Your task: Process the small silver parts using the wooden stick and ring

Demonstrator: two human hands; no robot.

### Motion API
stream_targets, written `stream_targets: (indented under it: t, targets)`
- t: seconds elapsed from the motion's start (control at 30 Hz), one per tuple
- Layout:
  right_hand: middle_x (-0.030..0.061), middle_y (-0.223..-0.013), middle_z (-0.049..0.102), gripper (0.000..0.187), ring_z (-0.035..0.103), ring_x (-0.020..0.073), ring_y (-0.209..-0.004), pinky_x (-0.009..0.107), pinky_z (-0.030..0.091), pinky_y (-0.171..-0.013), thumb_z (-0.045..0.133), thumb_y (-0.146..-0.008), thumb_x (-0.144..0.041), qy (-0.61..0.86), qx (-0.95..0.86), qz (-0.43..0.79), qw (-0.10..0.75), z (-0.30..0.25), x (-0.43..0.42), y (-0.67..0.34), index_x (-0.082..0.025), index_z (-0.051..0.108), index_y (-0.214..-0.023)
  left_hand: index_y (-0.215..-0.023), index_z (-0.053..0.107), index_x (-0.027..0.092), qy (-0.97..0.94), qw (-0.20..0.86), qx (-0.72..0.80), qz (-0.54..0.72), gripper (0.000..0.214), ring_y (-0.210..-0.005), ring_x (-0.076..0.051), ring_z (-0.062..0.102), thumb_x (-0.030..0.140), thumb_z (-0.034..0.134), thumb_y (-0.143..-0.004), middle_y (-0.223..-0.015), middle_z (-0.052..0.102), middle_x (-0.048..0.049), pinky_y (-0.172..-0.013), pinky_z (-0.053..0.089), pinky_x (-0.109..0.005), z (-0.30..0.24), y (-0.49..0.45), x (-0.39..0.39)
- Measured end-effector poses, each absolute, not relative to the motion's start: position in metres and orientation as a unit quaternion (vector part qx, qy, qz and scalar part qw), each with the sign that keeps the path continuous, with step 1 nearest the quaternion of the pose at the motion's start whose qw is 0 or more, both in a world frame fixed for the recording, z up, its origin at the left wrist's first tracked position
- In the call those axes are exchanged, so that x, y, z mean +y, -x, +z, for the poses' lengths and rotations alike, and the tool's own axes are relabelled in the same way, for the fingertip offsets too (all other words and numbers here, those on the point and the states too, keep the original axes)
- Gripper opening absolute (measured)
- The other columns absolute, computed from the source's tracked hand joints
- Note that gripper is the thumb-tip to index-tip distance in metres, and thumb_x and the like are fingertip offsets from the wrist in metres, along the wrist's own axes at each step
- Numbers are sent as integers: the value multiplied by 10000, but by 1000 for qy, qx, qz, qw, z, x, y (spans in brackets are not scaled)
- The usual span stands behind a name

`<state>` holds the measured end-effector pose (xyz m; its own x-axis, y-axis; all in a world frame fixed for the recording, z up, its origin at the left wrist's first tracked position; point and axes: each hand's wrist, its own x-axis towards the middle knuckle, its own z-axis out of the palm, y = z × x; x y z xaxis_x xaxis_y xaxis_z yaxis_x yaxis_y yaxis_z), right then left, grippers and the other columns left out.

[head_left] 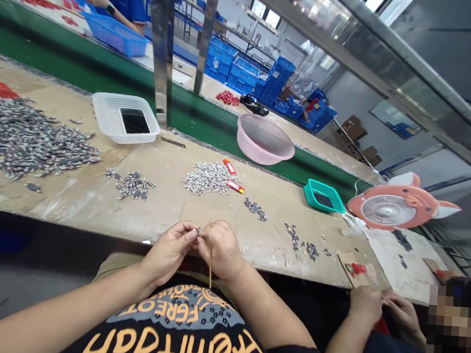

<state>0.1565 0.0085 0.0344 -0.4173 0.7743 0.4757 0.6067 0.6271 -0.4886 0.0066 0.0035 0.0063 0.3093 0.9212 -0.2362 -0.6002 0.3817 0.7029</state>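
My left hand (170,250) is closed, its thumb and fingertips pinching a small dark and silver part (196,231) over the table's front edge. Against it, my right hand (223,250) is closed too, with a thin wooden stick (210,266) held among its fingers and slanting down towards my shirt. Its fingertips meet the small part, most of which is hidden. Beyond my hands lies a pile of small silvery parts (207,179), with two red lighter-like packets (235,186) on its right side. A smaller heap of grey and silver parts (133,185) sits to the left.
A large pile of similar parts (28,138) covers the left. At the back stand a clear tray (101,129) holding a phone, a pink basin (261,151), a green basket (312,200) and an orange fan (414,210). A co-worker's hands (372,304) work at right.
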Motion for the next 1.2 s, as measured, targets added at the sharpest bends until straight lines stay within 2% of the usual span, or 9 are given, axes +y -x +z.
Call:
stream_targets:
  t: [0.1,0.17,0.33,0.6,0.8,0.87,1.2]
  targets:
    - [51,-901,664,258,578,172,-885,355,473,-834,429,-873,-143,431,-799,194,371,32,6,-169,-211,582,-1069,-851,616,183,-245,763,334,497,151,-674,-85,562,244,703,-745,-741,607,21,-671,459,-208,3,0,2]
    - [53,-939,673,277,583,175,-911,363,465,-847,418,-902,-175,461,-774,216,376,25,6,-181,-218,585,-1119,-849,622,185,-241,763,347,489,154,-697,-85,574,240,712,-737,-756,604,26,-684,460,-206,0,4,2]
    - [43,-891,694,206,599,170,-864,361,444,-834,468,-917,-254,488,-766,214,360,2,7,-197,-220,666,-960,-849,621,169,-256,780,354,448,148,-724,-103,584,266,690,-760,-756,622,0,-706,464,-223,-2,7,0]
    - [43,-855,702,203,588,177,-832,357,433,-817,482,-909,-275,503,-757,226,349,-1,7,-193,-213,675,-915,-853,614,162,-273,785,360,424,158,-729,-116,579,293,667,-781,-761,628,-21,-692,469,-232,-3,4,2]
    - [38,-791,654,231,614,163,-788,325,483,-766,457,-926,-316,492,-623,391,466,4,-1,-186,-202,654,-888,-856,611,162,-273,785,362,421,161,-737,-116,573,299,660,-786,-775,620,-18,-702,475,-239,-5,4,3]
    - [36,-783,648,230,612,163,-797,326,480,-784,458,-928,-315,471,-611,421,477,8,-5,-182,-204,656,-893,-857,609,160,-278,785,364,417,164,-733,-115,569,300,659,-787,-779,620,-19,-696,474,-237,-4,4,3]
    - [38,-784,653,197,587,165,-810,329,466,-786,464,-920,-262,447,-681,365,450,17,-9,-171,-219,656,-910,-848,590,156,-287,787,359,412,153,-726,-117,569,290,644,-799,-780,623,-24,-680,471,-231,-2,4,4]
